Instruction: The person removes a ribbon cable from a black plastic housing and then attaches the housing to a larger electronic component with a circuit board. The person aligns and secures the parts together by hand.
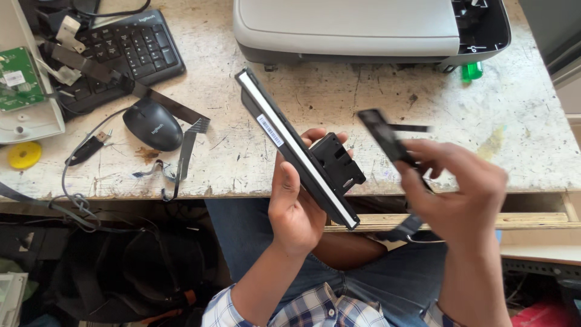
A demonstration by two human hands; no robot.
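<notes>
Left hand [295, 209] clamps scanner bar [290, 142], long axis running up-left from fingers. Right hand [457, 191] pinches cable [384, 134], just right of bar.

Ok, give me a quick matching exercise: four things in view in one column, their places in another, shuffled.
Things:
1. long black scanner bar
2. black flat cable
3. black mouse
4. yellow disc

Places:
A. far left edge of the bench
B. in the left hand
C. on the bench below the keyboard
D. in the right hand

Pairs: 1-B, 2-D, 3-C, 4-A
</notes>
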